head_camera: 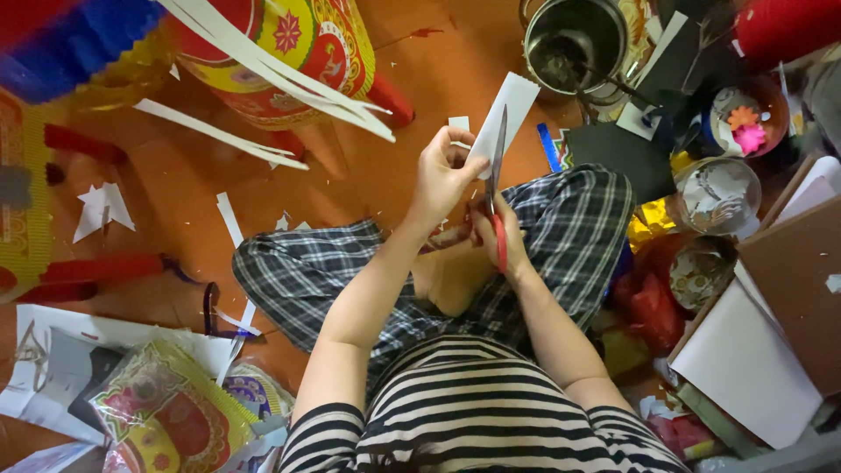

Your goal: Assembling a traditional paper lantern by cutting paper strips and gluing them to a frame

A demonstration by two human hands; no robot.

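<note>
orange tiled floor strewn with scraps; round metal pot nearby; left hand grasps white paper strip, right hand clenches red-handled scissors.

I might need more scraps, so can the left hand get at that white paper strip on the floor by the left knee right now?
Probably not straight away. The left hand is pinching the white paper piece that the scissors in the right hand are cutting. The white strip itself lies uncovered on the orange floor.
</note>
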